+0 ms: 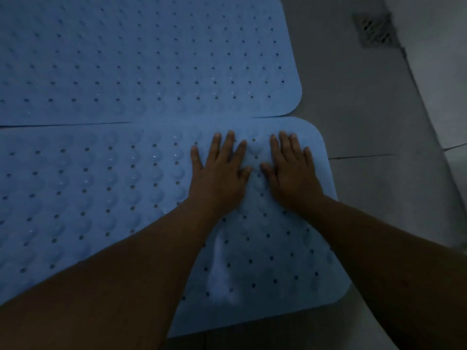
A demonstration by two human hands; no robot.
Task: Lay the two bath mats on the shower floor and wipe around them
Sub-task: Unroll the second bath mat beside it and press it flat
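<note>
On tiled floor (366, 122), both hands press near mat (101, 198).

Two blue bath mats lie on the shower floor (366, 122): the far mat (141, 59) and the near mat (101, 193), edge to edge. Each is dotted with many small holes and rows of round bumps, too many to count surely. Two hands are in view, the left hand (218, 173) and the right hand (293, 173). One drain grate (375, 29) sits in the floor.
</note>
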